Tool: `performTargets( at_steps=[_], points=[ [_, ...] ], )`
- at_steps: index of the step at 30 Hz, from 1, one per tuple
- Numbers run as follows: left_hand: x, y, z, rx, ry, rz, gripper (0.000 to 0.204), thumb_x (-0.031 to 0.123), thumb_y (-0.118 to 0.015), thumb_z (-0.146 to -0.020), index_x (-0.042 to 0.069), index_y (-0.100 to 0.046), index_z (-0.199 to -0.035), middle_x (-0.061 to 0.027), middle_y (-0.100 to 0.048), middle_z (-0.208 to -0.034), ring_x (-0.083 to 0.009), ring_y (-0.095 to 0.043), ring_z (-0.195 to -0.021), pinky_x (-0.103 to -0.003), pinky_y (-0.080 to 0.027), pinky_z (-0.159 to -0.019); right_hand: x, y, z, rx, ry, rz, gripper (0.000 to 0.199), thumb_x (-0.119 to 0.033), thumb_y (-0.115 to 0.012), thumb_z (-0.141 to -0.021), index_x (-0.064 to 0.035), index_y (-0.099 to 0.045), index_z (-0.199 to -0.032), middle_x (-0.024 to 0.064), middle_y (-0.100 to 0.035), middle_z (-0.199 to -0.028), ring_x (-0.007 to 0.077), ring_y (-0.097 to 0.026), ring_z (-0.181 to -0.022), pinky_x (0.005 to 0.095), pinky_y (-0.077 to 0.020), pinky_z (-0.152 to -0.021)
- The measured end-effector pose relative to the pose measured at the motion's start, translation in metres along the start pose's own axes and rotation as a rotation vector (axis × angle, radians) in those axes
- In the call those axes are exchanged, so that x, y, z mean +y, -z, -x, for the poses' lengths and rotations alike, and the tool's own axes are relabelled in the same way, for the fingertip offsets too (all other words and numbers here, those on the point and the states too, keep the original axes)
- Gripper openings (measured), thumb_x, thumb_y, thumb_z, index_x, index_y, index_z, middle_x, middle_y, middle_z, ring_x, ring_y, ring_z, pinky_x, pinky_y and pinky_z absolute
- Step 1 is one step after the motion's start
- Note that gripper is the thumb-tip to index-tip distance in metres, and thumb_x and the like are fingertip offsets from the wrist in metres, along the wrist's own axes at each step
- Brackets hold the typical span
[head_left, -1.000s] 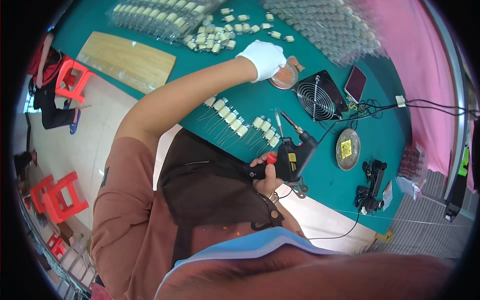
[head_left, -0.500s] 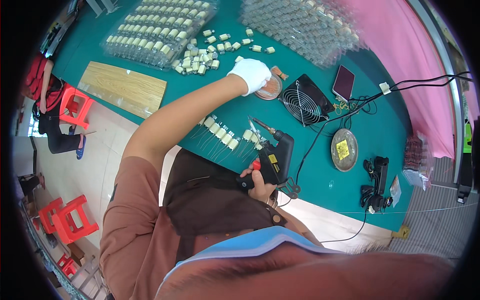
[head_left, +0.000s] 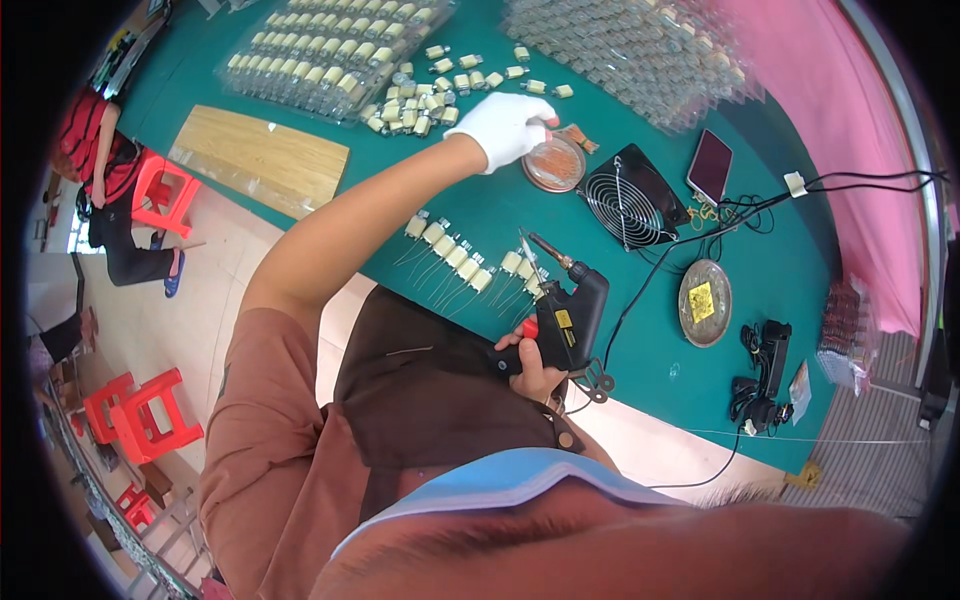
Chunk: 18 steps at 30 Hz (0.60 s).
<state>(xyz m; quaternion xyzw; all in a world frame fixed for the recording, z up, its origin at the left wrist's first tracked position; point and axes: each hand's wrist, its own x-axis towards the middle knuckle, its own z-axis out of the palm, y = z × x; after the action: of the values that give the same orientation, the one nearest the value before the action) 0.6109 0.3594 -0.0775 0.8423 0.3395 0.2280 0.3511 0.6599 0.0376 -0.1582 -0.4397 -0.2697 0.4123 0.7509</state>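
My left hand (head_left: 505, 130), in a white glove with bare fingertips, is beside the rim of a round clear dish (head_left: 532, 180) holding thin copper-coloured wire pieces (head_left: 556, 160). Its fingers are drawn together; anything small between them is too fine to make out. My right hand (head_left: 535, 370) grips a black soldering gun (head_left: 575, 325) with a red trigger. The gun's tip points up and left, just above a few cream components (head_left: 512, 263) with thin leads. Left of these, a slanted row of similar cream components (head_left: 457, 257) lies with leads toward me.
Loose cream parts (head_left: 408, 105) are piled beyond my left hand, near trays of parts (head_left: 330, 50). A wooden board (head_left: 260, 160) lies left. On the right are a fan (head_left: 625, 200), phone (head_left: 710, 165), round tin (head_left: 712, 325) and cables (head_left: 765, 370). A person (head_left: 105, 190) is at far left.
My left hand has drawn back slightly from the dish toward the left and away from me. The right hand keeps its hold on the soldering gun. The whole view has shifted a little.
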Motion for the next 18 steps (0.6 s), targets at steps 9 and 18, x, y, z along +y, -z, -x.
performTargets(
  at_steps=[9,18],
  points=[
    [0.000,0.059,0.150,0.210,0.288,0.369,0.016,0.010,-0.065,-0.093,-0.003,-0.069,-0.103,-0.0029,-0.070,-0.088,-0.0093,-0.065,-0.086,-0.025,-0.052,-0.080,-0.013,0.000,-0.003,-0.077,-0.145,0.135,0.043,-0.003,-0.063,-0.087,0.0101,-0.050,-0.126,0.0176,-0.058,-0.103,0.0239,-0.061,-0.084,0.0396,-0.0588,-0.066],
    [-0.016,0.030,0.237,0.258,0.629,0.346,0.013,0.011,-0.074,-0.087,0.001,-0.072,-0.094,-0.0006,-0.068,-0.075,-0.0043,-0.059,-0.066,-0.024,-0.050,-0.064,-0.035,-0.013,-0.009,-0.309,-0.274,0.553,0.025,-0.007,-0.064,-0.088,0.0043,-0.063,-0.110,0.0117,-0.065,-0.099,0.0206,-0.063,-0.087,0.0351,-0.0510,-0.083]
  ],
)
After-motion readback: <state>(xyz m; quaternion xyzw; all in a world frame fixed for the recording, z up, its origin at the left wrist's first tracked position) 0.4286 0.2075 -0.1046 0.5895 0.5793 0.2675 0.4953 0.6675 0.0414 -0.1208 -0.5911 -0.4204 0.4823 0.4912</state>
